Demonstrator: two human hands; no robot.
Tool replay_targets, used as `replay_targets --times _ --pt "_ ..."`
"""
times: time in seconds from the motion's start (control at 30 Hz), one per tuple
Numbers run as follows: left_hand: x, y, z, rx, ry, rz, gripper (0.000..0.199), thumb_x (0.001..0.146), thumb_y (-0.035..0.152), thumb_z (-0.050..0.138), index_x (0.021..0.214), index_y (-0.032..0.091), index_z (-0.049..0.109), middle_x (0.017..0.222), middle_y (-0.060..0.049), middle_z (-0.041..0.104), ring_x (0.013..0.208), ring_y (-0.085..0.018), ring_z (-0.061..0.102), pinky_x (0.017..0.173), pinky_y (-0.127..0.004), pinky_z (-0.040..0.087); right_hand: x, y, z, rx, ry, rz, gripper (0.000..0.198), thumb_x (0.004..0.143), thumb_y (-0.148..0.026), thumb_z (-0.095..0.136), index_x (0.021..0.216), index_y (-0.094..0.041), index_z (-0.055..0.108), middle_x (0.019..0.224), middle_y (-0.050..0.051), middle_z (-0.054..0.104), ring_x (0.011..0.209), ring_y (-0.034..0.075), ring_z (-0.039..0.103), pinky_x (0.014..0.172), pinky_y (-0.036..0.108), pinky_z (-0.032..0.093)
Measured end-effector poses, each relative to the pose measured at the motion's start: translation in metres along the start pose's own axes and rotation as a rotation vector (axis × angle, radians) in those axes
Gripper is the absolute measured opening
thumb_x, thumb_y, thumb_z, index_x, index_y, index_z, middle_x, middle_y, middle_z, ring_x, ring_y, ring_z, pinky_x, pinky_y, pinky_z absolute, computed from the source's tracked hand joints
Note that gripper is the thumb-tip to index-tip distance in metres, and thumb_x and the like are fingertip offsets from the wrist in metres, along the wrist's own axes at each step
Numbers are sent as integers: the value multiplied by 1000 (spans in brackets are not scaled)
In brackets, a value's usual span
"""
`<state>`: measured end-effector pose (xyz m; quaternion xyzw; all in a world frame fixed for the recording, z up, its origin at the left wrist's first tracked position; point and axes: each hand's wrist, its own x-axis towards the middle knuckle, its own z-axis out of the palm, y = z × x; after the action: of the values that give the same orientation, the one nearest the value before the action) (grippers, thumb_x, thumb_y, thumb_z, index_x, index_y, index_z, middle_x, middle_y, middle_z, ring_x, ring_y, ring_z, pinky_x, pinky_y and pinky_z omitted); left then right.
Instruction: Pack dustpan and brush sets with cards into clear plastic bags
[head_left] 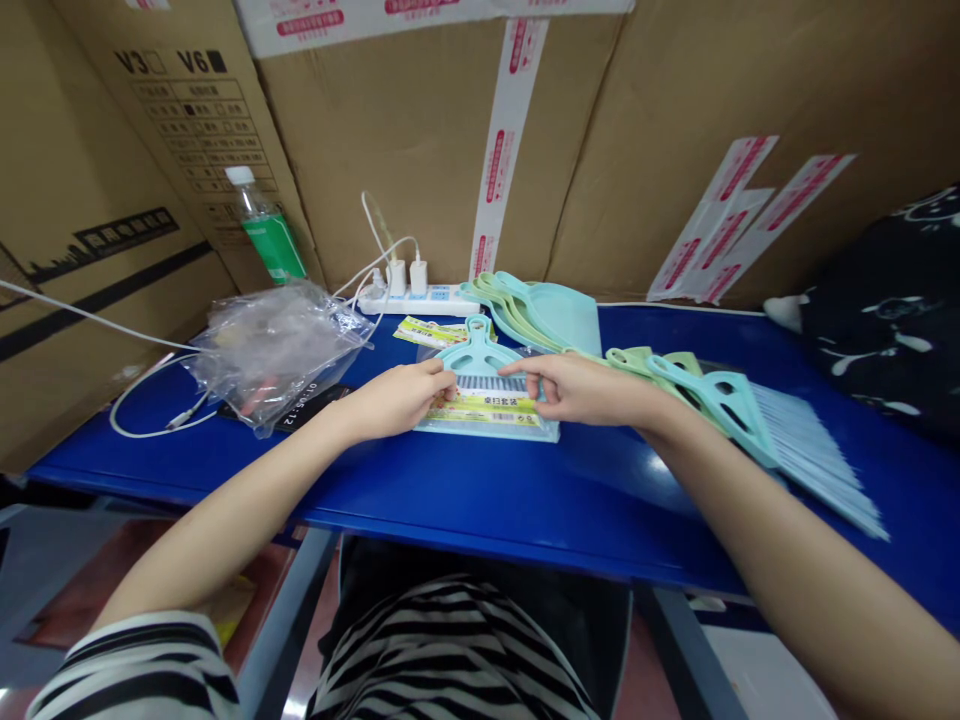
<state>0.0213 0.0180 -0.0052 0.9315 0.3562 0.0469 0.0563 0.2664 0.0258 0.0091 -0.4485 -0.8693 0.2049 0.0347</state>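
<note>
A light-blue dustpan (pixel 480 345) lies flat on the blue table with a small brush (pixel 480 382) on it, inside a clear plastic bag. A yellow-green label card (pixel 495 410) covers their lower part. My left hand (pixel 412 395) is closed at the left side of this bagged set, its curled fingers at the label's edge. From the right, my right hand (pixel 574 388) touches the set, index finger stretched out along the bristles, the other fingers partly bent and apart. Nothing shows inside the right hand's grasp.
Nested dustpans (pixel 559 310) lie behind my right hand; several brushes (pixel 742 410) are piled to its right. Spare label cards (pixel 435 330) lie near a power strip (pixel 420 298). Clear plastic bags (pixel 277 340) partly cover a black clock display (pixel 311 405). A bottle (pixel 268 230) stands before cardboard (pixel 420 150).
</note>
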Motion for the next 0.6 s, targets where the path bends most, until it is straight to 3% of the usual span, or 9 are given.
replay_targets --times 0.27,0.6 --pt "0 6 -3 296 -36 189 56 77 -2 42 121 28 60 104 -4 61 81 -15 61 68 -26 48 -1 -7 -1 -90 -1 18 64 65 -7 53 129 -12 57 77 2 61 60 13 51 57 25 40" --pt "1 4 -3 290 28 183 46 84 4 42 113 29 67 95 -3 63 88 -16 61 73 -27 49 -3 -6 -2 -68 -44 21 71 64 -6 51 135 -13 51 65 -3 50 57 13 47 54 25 37"
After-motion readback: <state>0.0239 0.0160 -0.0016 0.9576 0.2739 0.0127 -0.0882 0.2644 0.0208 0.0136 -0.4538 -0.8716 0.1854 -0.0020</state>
